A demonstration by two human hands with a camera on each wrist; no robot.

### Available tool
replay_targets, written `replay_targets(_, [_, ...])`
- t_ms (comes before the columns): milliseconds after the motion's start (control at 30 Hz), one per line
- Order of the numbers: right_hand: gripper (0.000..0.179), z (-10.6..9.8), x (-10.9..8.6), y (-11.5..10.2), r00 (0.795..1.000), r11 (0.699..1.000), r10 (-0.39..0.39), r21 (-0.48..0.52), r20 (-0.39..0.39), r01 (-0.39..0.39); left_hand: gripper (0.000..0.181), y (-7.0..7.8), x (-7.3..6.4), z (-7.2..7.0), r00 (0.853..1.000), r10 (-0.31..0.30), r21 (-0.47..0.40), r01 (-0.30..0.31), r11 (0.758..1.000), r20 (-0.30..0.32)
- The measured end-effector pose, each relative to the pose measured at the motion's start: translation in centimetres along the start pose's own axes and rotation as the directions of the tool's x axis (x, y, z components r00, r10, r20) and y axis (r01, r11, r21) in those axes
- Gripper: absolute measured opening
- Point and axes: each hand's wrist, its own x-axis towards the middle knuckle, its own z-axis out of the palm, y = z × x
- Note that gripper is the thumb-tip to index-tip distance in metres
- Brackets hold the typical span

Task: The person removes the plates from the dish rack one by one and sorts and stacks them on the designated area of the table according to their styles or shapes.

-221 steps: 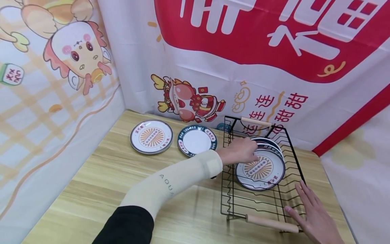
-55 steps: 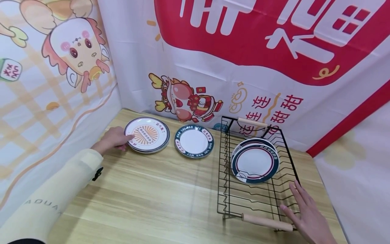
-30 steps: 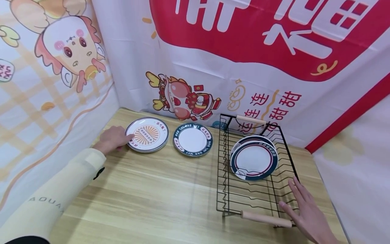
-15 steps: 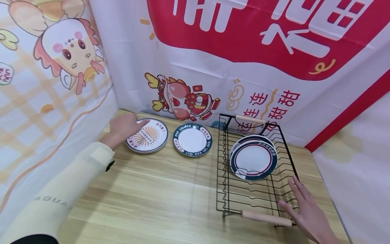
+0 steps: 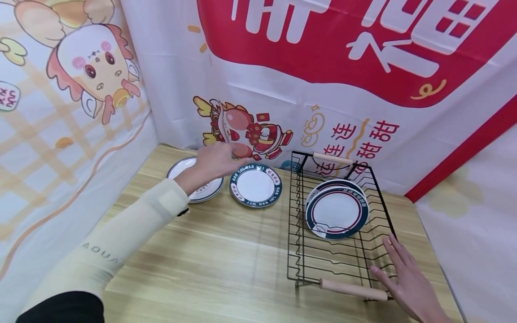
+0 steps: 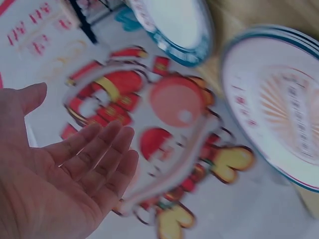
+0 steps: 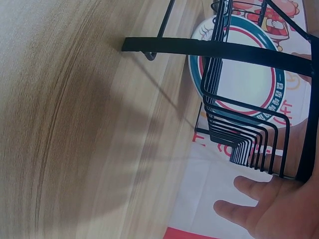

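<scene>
My left hand (image 5: 214, 161) hovers over the left of the table, between a stack of sunburst-patterned plates (image 5: 206, 193) and a dark-green-rimmed plate (image 5: 255, 185). In the left wrist view this hand (image 6: 75, 174) holds nothing; its palm shows and its fingers are loosely extended. It partly hides the stack in the head view. Two dark-rimmed plates (image 5: 337, 213) lean one behind the other in a black wire dish rack (image 5: 343, 258). My right hand (image 5: 408, 278) rests at the rack's near right corner; in the right wrist view its fingers (image 7: 234, 211) lie along the rack's side.
The rack has wooden handles (image 5: 353, 289) at its near and far ends. A wood-grain table (image 5: 210, 269) carries everything. Printed cloth (image 5: 258, 76) hangs behind and along both sides, close to the table's edges.
The sunburst plate that stood frontmost in the rack is gone from there, and my left hand moved to the stack. It then let go of the stack and moved right. My right hand stayed put.
</scene>
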Motion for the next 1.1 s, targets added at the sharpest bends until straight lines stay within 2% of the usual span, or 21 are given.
replay_targets(133, [0.089, 0.0, 0.0, -0.1, 1.000, 1.000, 0.004, -0.001, 0.002, -0.004, 0.066, 3.1, 0.5, 0.3, 0.998, 0.055, 0.004, -0.055, 0.998, -0.003])
replay_targets(333, [0.089, -0.1, 0.1, -0.1, 1.000, 1.000, 0.007, -0.002, 0.005, -0.007, 0.066, 7.7, 1.1, 0.7, 0.991, 0.127, 0.032, -0.128, 0.991, 0.050])
replay_targets(500, [0.089, -0.1, 0.1, -0.1, 1.000, 1.000, 0.008, -0.002, 0.008, -0.008, 0.065, 10.9, 1.6, 1.3, 0.980, 0.173, 0.003, -0.174, 0.985, 0.097])
replay_targets(700, [0.089, -0.1, 0.2, -0.1, 1.000, 1.000, 0.011, 0.002, 0.017, -0.011, 0.055, 13.7, 2.0, 2.2, 0.966, 0.252, 0.014, -0.253, 0.967, 0.061])
replay_targets(767, [0.090, -0.1, 0.2, 0.0, 1.000, 1.000, 0.010, 0.003, 0.018, -0.010, 0.048, 14.6, 2.2, 2.5, 0.954, 0.292, 0.016, -0.293, 0.956, 0.065])
replay_targets(833, [0.090, -0.1, 0.1, 0.0, 1.000, 1.000, 0.018, 0.003, 0.025, -0.018, 0.042, 15.5, 2.3, 2.8, 0.936, 0.340, -0.008, -0.340, 0.940, 0.089])
replay_targets(967, [0.091, 0.0, 0.0, -0.2, 0.998, 0.999, 0.041, -0.004, 0.049, -0.041, 0.037, 17.2, 2.6, 3.3, 0.886, 0.432, -0.059, -0.428, 0.902, 0.167])
replay_targets(1033, [0.091, 0.0, 0.0, -0.3, 0.998, 0.999, 0.046, -0.007, 0.051, -0.046, 0.034, 18.0, 2.8, 3.7, 0.870, 0.455, -0.085, -0.447, 0.891, 0.192])
replay_targets(1100, [0.091, -0.1, 0.1, -0.2, 0.998, 0.999, 0.043, -0.007, 0.044, -0.042, 0.032, 18.8, 3.0, 4.1, 0.860, 0.466, -0.091, -0.457, 0.885, 0.208])
